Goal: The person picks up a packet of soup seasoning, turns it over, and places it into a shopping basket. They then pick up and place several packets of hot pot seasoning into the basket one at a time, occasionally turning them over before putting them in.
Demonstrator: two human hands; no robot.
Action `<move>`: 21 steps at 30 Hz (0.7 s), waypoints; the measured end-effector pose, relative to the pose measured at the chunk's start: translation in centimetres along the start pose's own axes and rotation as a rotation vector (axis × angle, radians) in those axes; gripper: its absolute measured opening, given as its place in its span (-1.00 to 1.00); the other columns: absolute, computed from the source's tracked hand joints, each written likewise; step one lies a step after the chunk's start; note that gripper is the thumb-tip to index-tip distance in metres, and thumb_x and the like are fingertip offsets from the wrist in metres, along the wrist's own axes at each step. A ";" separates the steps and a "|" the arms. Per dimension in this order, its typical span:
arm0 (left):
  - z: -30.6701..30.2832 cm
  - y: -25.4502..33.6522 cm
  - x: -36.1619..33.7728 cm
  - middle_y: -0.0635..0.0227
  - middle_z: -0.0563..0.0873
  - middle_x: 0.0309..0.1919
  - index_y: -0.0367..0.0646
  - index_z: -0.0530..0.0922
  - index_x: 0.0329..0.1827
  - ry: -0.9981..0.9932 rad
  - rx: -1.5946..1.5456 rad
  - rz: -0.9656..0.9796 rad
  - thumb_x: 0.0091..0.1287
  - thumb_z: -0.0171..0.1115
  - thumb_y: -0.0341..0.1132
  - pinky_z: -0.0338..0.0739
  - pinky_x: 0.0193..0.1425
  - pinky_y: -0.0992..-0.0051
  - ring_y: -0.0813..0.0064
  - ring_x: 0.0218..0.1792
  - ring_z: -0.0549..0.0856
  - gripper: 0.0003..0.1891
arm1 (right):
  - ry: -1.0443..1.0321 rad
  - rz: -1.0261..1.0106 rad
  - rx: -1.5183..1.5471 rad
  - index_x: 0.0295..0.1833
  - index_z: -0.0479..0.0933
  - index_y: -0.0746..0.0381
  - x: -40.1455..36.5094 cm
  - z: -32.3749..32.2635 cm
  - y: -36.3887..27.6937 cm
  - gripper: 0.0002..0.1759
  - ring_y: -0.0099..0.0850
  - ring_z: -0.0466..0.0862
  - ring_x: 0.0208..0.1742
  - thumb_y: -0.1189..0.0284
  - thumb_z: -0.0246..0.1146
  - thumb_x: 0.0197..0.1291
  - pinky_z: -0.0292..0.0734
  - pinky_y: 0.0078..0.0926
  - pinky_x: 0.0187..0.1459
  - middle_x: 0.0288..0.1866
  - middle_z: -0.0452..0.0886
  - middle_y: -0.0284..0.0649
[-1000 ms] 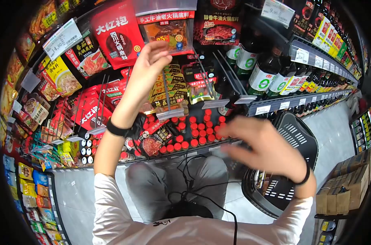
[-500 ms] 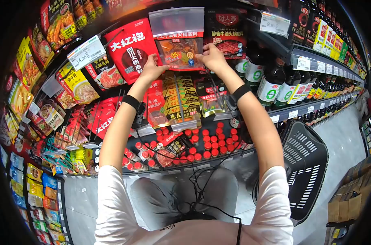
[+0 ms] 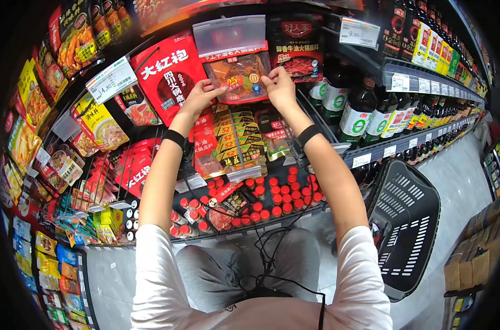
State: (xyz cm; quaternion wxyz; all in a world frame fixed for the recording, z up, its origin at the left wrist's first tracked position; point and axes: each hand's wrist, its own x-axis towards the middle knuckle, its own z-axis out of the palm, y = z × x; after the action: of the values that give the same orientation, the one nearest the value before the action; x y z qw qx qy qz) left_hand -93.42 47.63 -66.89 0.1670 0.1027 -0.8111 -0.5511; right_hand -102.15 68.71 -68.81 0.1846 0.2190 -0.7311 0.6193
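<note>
A red hotpot seasoning packet with a clear window and a pale translucent top hangs at the front of the shelf. My left hand pinches its lower left edge, close to a large red packet with white lettering. At the packet's right edge, the fingers of my right hand are closed on it. A black and red packet hangs just right of it, behind my right hand. Below are yellow and black packets in a rack.
Red-capped jars fill the bottom shelf. Dark bottles stand to the right, above a black basket on the floor. Price tags jut out from the shelves. Black cables hang between my arms. Cardboard boxes are at far right.
The view has shifted slightly. My right hand has moved down and left off the black and red packet's edge, and the held packet is slightly tilted.
</note>
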 end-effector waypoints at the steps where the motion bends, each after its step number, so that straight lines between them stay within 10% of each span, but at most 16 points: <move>1: -0.2 0.3 -0.3 0.32 0.53 0.03 -0.13 0.33 0.16 -0.045 -0.012 -0.025 0.12 0.37 -0.08 0.36 0.11 0.44 0.51 0.06 0.49 -0.39 | -0.060 0.006 0.071 -0.14 0.42 0.28 0.3 -0.1 0.5 -0.64 -0.33 0.62 -0.38 0.38 0.38 0.01 0.47 -0.47 -0.30 -0.42 0.60 -0.14; 10: 0.4 2.8 -3.5 0.42 0.60 -0.46 -0.15 0.45 -0.28 -0.198 -0.340 -0.080 0.11 0.42 -0.23 0.47 -0.40 0.64 0.64 -0.48 0.57 -0.69 | -0.404 0.069 0.221 -0.05 0.35 0.37 -0.7 -1.7 -1.0 -0.38 -0.44 0.60 -0.30 0.23 0.46 -0.10 0.49 -0.52 -0.26 -0.30 0.60 -0.09; 21: 0.5 4.6 -6.7 0.48 0.56 -0.45 -0.23 0.43 -0.03 -0.128 -0.319 0.084 0.17 0.35 -0.30 0.30 -0.59 0.73 0.79 -0.60 0.45 -0.62 | -0.686 0.246 0.772 0.22 0.24 0.36 -2.4 -2.2 -3.6 -0.47 -0.47 0.58 -0.01 0.53 0.24 0.14 0.55 -0.52 0.00 0.03 0.51 -0.17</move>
State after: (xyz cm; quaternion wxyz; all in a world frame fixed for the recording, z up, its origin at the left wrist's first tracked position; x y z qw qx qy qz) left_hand -87.32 52.19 -63.84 0.1521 0.0060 -0.7259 -0.6707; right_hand -98.18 70.62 -66.75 -0.2331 0.3738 -0.4888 0.7530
